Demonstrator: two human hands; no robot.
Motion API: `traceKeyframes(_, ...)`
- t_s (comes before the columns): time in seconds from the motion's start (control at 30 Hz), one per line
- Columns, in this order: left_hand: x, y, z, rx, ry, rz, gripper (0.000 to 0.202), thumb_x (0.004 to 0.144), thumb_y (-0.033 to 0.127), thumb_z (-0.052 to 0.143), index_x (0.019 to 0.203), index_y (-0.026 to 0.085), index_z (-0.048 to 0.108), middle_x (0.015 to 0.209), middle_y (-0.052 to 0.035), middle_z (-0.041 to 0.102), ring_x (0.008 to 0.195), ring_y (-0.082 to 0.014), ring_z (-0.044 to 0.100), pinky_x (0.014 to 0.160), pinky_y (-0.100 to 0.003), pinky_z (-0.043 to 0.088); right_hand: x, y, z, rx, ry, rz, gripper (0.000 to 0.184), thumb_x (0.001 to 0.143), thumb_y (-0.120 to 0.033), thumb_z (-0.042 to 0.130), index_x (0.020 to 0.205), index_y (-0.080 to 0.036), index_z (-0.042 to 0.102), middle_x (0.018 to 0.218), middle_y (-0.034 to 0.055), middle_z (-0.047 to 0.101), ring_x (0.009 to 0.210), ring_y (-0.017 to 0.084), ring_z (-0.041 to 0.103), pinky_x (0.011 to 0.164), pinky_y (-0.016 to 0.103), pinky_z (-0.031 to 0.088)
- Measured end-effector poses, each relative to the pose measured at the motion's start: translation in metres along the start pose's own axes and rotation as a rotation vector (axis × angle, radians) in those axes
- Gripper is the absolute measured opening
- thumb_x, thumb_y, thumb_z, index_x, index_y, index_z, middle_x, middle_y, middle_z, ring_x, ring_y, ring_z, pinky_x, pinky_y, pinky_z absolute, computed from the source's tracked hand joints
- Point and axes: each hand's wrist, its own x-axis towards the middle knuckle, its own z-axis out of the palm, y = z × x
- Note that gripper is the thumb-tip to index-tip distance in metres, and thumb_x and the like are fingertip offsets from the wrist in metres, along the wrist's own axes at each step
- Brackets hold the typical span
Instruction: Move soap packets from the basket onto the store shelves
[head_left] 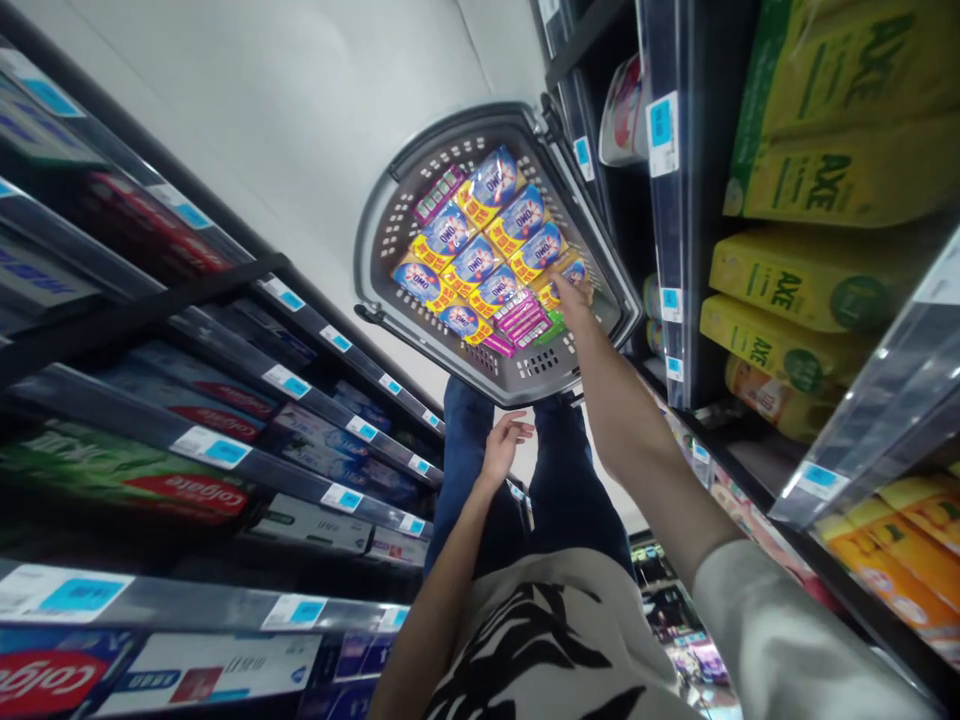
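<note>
A grey shopping basket (382, 235) stands on the pale floor between two shelf rows. It is packed with several blue and yellow OMO packets (471, 258) and some pink packs (517, 322). My right hand (571, 296) reaches down into the basket, fingers closed on an OMO packet (571, 268) at its right side. My left hand (504, 445) hangs loose over my thigh, fingers slightly curled and apart, holding nothing.
Shelves on the left carry Colgate toothpaste boxes (176, 492) behind blue price tags. Shelves on the right hold yellow AXE bags (806, 275) and orange packs (900, 570). My dark trousers (562, 490) stand just behind the basket.
</note>
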Motion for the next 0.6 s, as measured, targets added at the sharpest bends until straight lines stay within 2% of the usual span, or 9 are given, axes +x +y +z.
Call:
traceKeyframes(0.13,-0.001,-0.011,-0.006,-0.021,0.013,0.028,0.032,0.09,0.028,0.056,0.117,0.017,0.066,0.096,-0.0081,0.078,0.082,-0.0156,0.073,0.077,-0.026,0.054,-0.01,0.021,-0.031,0.148,-0.262,0.066,0.045,0.079,-0.03,0.076,0.119,-0.013,0.064,0.107,0.0042,0.071,0.094,0.015,0.068,0.095,0.044,0.057)
traceKeyframes(0.23,-0.009,-0.019,-0.008,0.018,0.064,0.033,0.031,0.09,0.028,0.056,0.117,0.016,0.066,0.093,-0.0084,0.078,0.079,-0.0155,0.072,0.077,-0.027,0.055,-0.05,0.04,-0.059,0.261,-0.452,0.159,0.04,0.078,-0.031,0.076,0.114,-0.02,0.063,0.109,0.0032,0.073,0.092,0.014,0.069,0.094,0.039,0.059)
traceKeyframes(0.3,-0.023,-0.018,-0.008,0.084,0.1,0.039,0.03,0.089,0.029,0.056,0.115,0.017,0.066,0.092,-0.0076,0.077,0.078,-0.015,0.071,0.076,-0.027,0.055,-0.094,0.049,-0.08,0.297,-0.501,0.249,0.037,0.079,-0.031,0.073,0.113,-0.022,0.062,0.109,0.0024,0.073,0.093,0.015,0.069,0.089,0.033,0.06)
traceKeyframes(0.4,-0.062,-0.007,-0.008,0.167,0.139,0.094,0.023,0.087,0.028,0.06,0.105,0.018,0.07,0.085,-0.005,0.075,0.073,-0.0148,0.068,0.077,-0.029,0.054,-0.172,0.051,-0.114,0.249,-0.543,0.288,0.035,0.079,-0.033,0.068,0.111,-0.023,0.059,0.111,0.0029,0.073,0.096,0.015,0.07,0.083,0.028,0.06)
traceKeyframes(0.5,-0.115,0.01,-0.01,0.223,0.159,0.188,0.016,0.082,0.025,0.064,0.095,0.02,0.071,0.077,-0.0021,0.072,0.07,-0.0156,0.066,0.082,-0.033,0.054,-0.25,0.041,-0.148,0.205,-0.563,0.202,0.041,0.073,-0.028,0.071,0.112,-0.024,0.057,0.114,0.0042,0.072,0.097,0.017,0.071,0.085,0.031,0.06)
traceKeyframes(0.6,-0.165,0.023,-0.015,0.261,0.174,0.283,0.019,0.075,0.023,0.071,0.093,0.021,0.071,0.078,-0.0003,0.072,0.073,-0.0165,0.066,0.091,-0.038,0.054,-0.315,0.026,-0.174,0.141,-0.586,0.068,0.044,0.069,-0.029,0.074,0.11,-0.024,0.058,0.112,0.0059,0.073,0.098,0.02,0.072,0.085,0.037,0.061)
